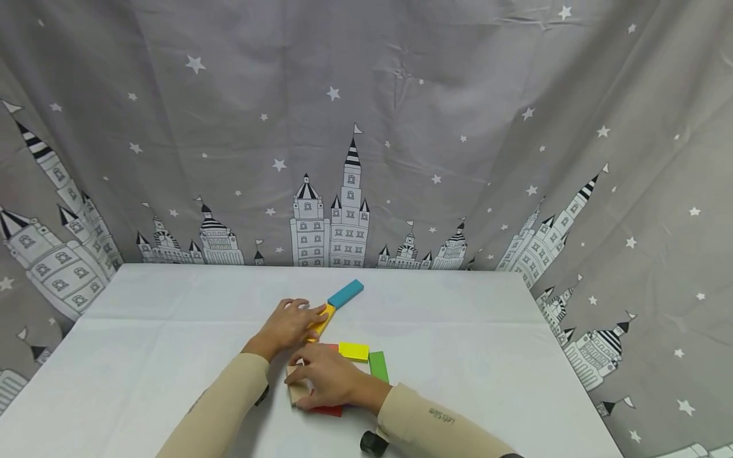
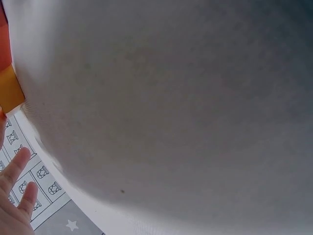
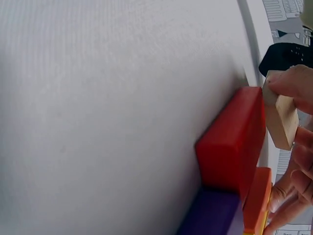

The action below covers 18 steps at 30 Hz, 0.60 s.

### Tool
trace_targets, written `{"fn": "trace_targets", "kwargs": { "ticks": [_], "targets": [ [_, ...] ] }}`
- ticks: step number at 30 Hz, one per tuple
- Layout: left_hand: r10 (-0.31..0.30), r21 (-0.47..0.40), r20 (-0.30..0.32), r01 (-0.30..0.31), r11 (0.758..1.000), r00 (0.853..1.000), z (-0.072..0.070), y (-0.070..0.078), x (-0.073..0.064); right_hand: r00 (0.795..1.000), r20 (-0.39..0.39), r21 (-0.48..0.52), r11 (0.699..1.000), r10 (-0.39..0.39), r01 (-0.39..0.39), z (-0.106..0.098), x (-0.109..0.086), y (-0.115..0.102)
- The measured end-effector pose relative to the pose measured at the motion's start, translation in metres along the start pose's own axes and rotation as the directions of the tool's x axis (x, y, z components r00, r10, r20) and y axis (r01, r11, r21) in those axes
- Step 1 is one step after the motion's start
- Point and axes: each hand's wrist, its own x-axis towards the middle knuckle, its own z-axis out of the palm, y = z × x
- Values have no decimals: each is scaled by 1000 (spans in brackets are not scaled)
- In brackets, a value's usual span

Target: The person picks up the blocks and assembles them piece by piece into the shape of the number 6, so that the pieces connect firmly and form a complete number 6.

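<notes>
Right grip (image 1: 332, 380): pinching one plain wood block (image 3: 279, 117), left side of a block outline on the bench (image 1: 487, 356). Left grip (image 1: 286, 326): touching one amber block (image 1: 327, 317); pinching, cannot tell. Apparently placed: red block (image 1: 328, 411), yellow block (image 1: 353, 352), green block (image 1: 378, 367), blue block (image 1: 346, 294). Outstanding, by judgement: releasing the held pieces.

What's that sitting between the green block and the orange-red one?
A bright yellow block lies between the green block and the orange-red block, which the right hand partly covers. The head view shows it.
</notes>
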Motion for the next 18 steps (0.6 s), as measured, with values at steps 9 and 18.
{"fn": "trace_targets", "kwargs": {
  "ticks": [9,18],
  "targets": [
    [18,7,2,-18,1000,1000,1,-3,1,994,94,2,999,50,-51,5,6,-5],
    [27,-1,-17,-27,1000,999,1,-3,-1,982,152,54,991,112,-121,5,8,-5]
  ]
}}
